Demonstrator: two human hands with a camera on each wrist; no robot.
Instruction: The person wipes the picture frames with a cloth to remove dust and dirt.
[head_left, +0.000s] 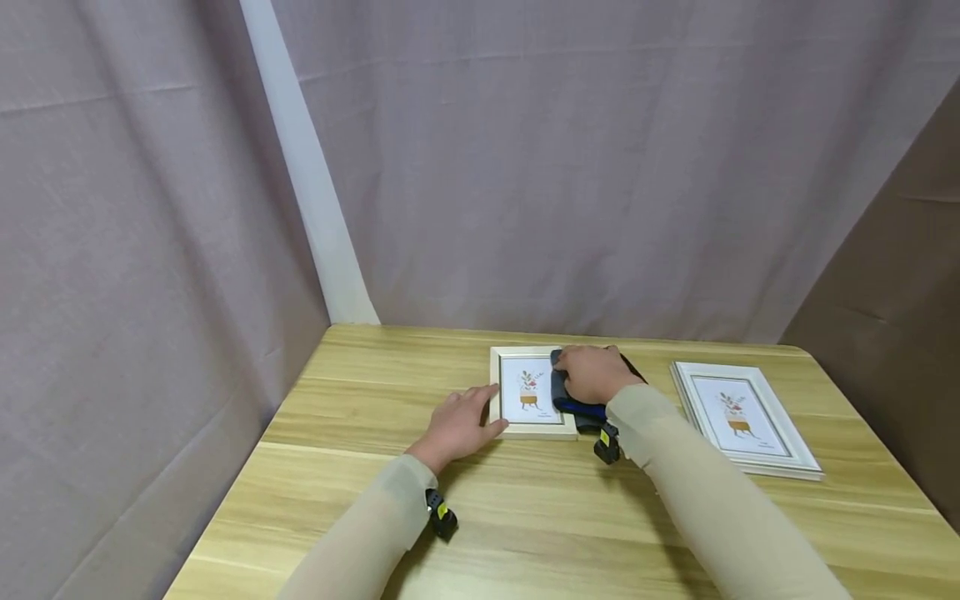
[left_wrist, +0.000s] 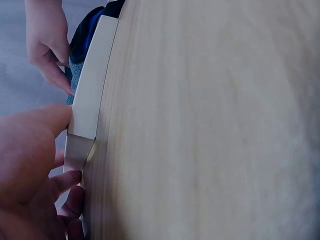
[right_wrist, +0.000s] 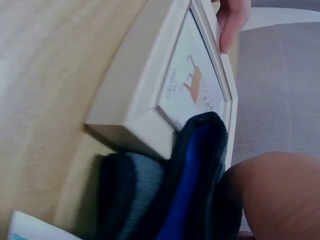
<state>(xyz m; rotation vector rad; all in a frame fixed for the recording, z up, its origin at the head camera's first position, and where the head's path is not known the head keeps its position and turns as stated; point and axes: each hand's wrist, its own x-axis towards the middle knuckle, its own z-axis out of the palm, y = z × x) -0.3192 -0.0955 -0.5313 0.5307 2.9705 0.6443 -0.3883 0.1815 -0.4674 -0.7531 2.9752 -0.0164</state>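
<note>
A cream picture frame with a drawing of a plant in an orange pot lies face up near the table's back edge. My left hand holds its left side, thumb at the near corner and fingers along the edge. My right hand grips a folded dark grey cloth and presses it on the right part of the frame. Blue shows inside the fold of the cloth in the right wrist view. Part of the cloth hangs past the frame's right edge. The frame's right side is mostly hidden.
A white picture frame with a similar drawing lies to the right on the wooden table, its edge looking layered. Grey curtains hang behind the table. A wrist camera is strapped on the left wrist.
</note>
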